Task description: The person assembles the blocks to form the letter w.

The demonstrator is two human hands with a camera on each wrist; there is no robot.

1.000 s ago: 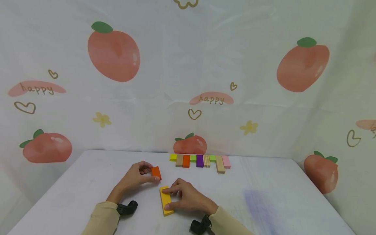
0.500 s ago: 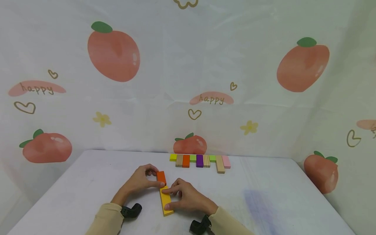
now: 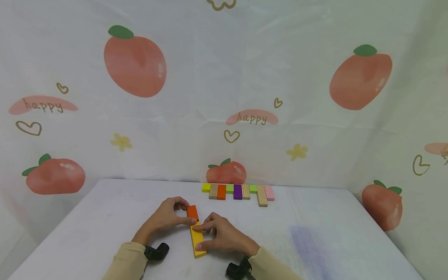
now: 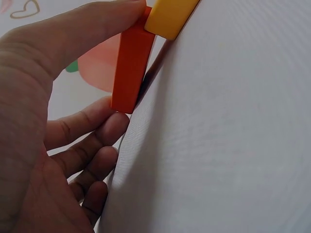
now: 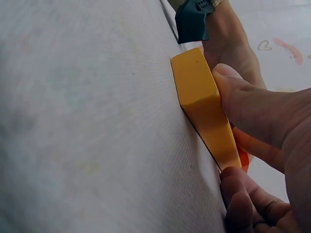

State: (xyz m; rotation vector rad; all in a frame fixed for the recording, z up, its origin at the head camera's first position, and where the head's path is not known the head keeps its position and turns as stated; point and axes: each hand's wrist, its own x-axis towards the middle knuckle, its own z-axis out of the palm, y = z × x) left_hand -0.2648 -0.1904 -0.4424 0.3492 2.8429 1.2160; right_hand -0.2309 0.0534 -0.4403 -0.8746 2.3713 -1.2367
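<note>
A short orange block (image 3: 193, 212) lies end to end with a longer yellow block (image 3: 197, 242) on the white table, in the middle of the head view. My left hand (image 3: 166, 215) pinches the orange block between thumb and fingers at its two ends. In the left wrist view, the corner of the yellow block (image 4: 170, 18) meets the orange block (image 4: 131, 68) near the thumb. My right hand (image 3: 226, 235) holds the yellow block, thumb near its close end and index finger at its far end. The right wrist view shows the yellow block (image 5: 197, 82) flat against the tabletop.
At the table's back edge is a row of several small blocks, among them a purple block (image 3: 238, 191), a plain wooden block (image 3: 262, 196) and a pink block (image 3: 269, 193). A white cloth (image 3: 196, 77) printed with fruit hangs behind the table (image 3: 336, 233).
My left hand has moved right and slightly nearer, bringing the orange block up against the yellow block's far end. In the last half second little has shifted. The right hand has stayed put.
</note>
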